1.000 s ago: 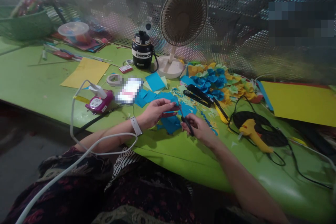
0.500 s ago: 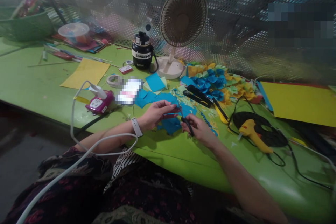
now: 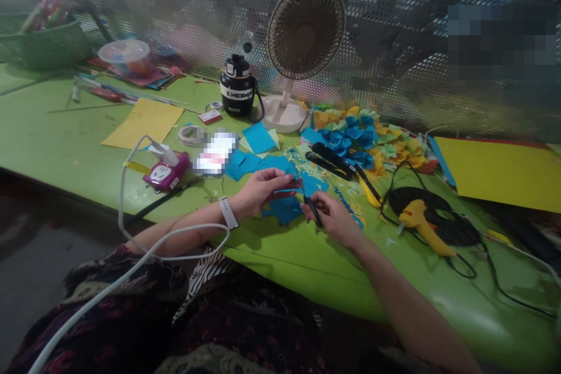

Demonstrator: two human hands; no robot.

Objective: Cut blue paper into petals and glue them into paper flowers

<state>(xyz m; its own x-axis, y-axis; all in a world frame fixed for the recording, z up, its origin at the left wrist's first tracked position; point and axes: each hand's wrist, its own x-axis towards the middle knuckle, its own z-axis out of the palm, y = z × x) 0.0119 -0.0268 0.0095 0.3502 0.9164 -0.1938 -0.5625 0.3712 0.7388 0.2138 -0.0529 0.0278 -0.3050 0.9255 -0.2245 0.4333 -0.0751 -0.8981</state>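
My left hand point(image 3: 262, 189), with a white watch on the wrist, pinches a small piece of blue paper point(image 3: 284, 190) just above the green table point(image 3: 65, 140). My right hand point(image 3: 333, 217) is closed round black-handled scissors point(image 3: 312, 208), whose blades point up at that paper. Under both hands lie more blue paper pieces point(image 3: 284, 209).
A yellow glue gun point(image 3: 423, 225) on a black coil of cable lies to the right, black tongs point(image 3: 335, 159) and paper flowers point(image 3: 363, 134) behind. A fan point(image 3: 302, 35), a black jar point(image 3: 237, 90), tape roll point(image 3: 190, 133), a pink socket block point(image 3: 166, 172) with white cable and yellow sheets point(image 3: 499, 172) stand around.
Both hands have stayed almost in place; the scissors and the blue piece have shifted only slightly between the fingers.
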